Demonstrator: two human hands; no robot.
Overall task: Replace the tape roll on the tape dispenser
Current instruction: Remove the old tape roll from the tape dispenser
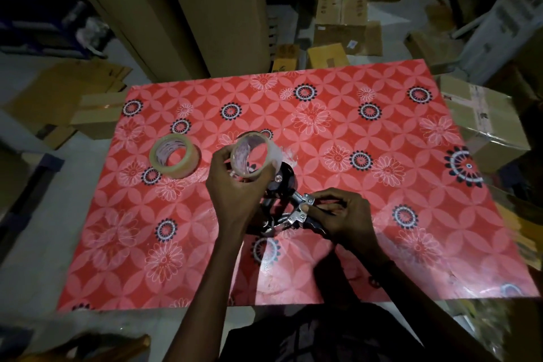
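Observation:
A black and metal tape dispenser [283,185] lies at the middle of the red flowered table [367,244]. My right hand [340,216] grips its handle end near the metal plates. My left hand [235,188] holds a thin, nearly used-up clear tape roll [251,157], tilted just above the dispenser's round hub; whether they touch is unclear. A loose bit of clear tape [289,154] sticks out beside that roll. A fuller clear tape roll [175,159] lies apart on the table to the left.
Cardboard boxes [340,9] crowd the floor behind the table. A wrapped box [482,114] sits at the right edge and flattened cartons [88,103] at the left. Tall cardboard sheets [182,9] lean behind the far left corner.

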